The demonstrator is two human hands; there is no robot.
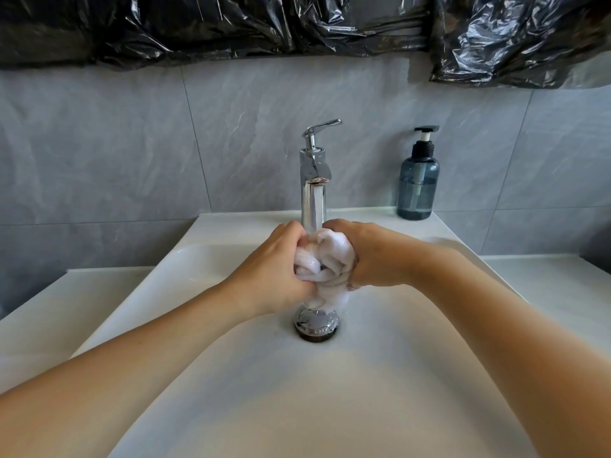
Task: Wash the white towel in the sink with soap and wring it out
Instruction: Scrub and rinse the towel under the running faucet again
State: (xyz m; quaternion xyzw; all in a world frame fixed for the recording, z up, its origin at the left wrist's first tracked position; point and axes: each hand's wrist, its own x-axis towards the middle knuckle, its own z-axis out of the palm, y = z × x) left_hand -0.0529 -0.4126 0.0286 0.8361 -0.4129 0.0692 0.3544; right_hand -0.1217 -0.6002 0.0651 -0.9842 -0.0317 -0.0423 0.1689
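The white towel [325, 264] is bunched into a wet, sudsy wad, held over the middle of the white sink [211, 325]. My left hand [274, 272] grips its left side with curled fingers. My right hand [373, 256] grips its right side. The towel's lower end hangs just above the chrome drain plug [316, 325]. A stream of water falls from the chrome tap [314, 180] onto the top of the towel. The blue soap pump bottle [418, 180] stands on the sink's back rim at the right.
White countertop [545, 285] flanks the basin on both sides. Grey marbled tiles [132, 143] cover the wall behind. Crumpled black plastic sheeting [297, 24] hangs along the top of the wall.
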